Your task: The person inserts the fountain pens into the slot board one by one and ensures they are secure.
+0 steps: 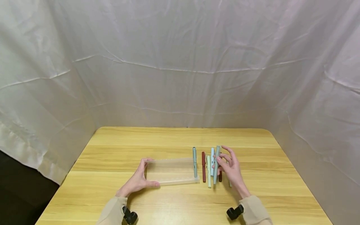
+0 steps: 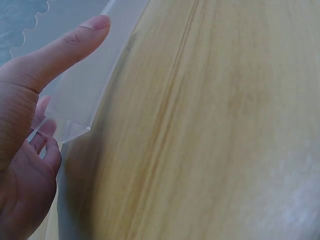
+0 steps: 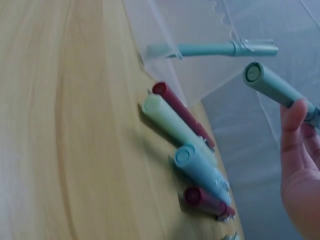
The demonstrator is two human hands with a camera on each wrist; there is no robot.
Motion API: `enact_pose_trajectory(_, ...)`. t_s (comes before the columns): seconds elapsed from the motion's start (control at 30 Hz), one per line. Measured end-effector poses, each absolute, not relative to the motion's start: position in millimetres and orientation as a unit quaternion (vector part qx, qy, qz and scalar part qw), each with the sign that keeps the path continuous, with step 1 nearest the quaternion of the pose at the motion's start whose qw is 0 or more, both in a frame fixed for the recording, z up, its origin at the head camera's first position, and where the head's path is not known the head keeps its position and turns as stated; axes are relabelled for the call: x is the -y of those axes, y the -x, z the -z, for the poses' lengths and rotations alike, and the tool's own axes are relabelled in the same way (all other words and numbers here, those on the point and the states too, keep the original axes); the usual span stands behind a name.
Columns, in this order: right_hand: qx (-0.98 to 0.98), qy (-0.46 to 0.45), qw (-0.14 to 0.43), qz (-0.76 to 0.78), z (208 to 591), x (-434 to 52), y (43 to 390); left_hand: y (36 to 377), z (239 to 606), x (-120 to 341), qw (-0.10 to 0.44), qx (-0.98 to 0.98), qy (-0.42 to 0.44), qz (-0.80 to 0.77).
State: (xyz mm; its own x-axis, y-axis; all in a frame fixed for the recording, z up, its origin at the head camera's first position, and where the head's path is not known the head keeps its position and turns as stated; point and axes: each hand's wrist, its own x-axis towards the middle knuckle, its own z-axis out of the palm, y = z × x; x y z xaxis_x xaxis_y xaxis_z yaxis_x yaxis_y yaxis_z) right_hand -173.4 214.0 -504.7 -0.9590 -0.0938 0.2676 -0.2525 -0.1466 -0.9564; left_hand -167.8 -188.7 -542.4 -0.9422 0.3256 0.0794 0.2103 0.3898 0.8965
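Over the right part of the worktop, a grey-green pen is pinched between thumb and fingers by the right grip, tilted and raised above other pens. By the left grip, the left end of a translucent case is grasped, with the thumb on its near side. Inside the case's right end a second grey-green pen is lodged, its clip end projected past the wavy edge. Just beside that end, a dark red pen, a pale green pen, a light blue pen and another dark red pen are laid roughly side by side. Behind, the worktop is bordered by a pale sheet.
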Motion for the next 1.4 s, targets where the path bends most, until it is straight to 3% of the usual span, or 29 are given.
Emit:
enact_pose_trajectory(0.6, 0.702, -0.121, 0.039, -0.701, 496, -178, 176, 168, 543, 189, 0.053, -0.829, -0.162, -0.532)
enact_pose_trajectory(1.4, 0.719, -0.151, 0.100, -0.671, 496, -147, 176, 168, 545, 189, 0.048, -0.830, -0.166, -0.530)
